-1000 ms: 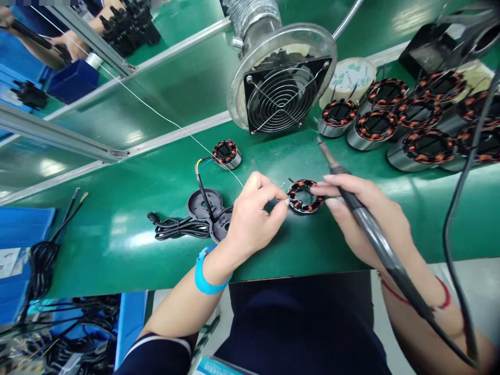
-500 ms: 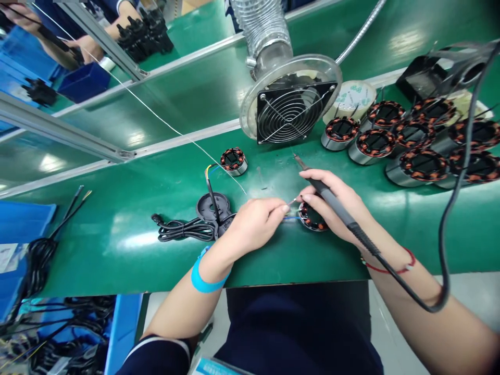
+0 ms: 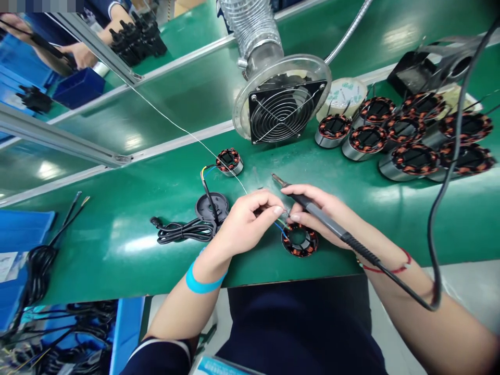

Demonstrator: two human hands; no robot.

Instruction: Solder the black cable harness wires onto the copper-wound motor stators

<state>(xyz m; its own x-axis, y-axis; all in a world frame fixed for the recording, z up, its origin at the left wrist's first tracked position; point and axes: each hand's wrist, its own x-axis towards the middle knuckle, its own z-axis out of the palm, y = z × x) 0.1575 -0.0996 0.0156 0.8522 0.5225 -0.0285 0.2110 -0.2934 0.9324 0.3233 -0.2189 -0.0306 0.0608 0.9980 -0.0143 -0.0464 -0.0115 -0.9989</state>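
Note:
My left hand [image 3: 250,221] pinches thin wire ends between thumb and forefinger. A soldering iron [image 3: 328,217] lies across my right hand [image 3: 339,212], its tip [image 3: 276,178] pointing up and left, off the bench. The right thumb and a fingertip also meet at the wire ends; which strand they touch is too small to tell. Just below the fingers, a motor stator [image 3: 308,247] with copper windings lies on the bench. From it a blue wire [image 3: 280,227] runs toward my left hand. A thin solder strand [image 3: 187,133] hangs down from the upper left to that hand.
Another stator [image 3: 229,162] with coloured wires joins a black cable [image 3: 179,232] and a round plastic cover [image 3: 209,207]. A fume extractor fan [image 3: 287,114] stands at the back. Several stators [image 3: 363,143] are grouped right. The iron's cord [image 3: 433,229] loops there. Cables fill blue bins [image 3: 127,328] at left.
The stator under my hands has shifted left and nearer to me, with more of its ring showing. The soldering iron's tip has moved left and down. Both hands stay close together at the wires.

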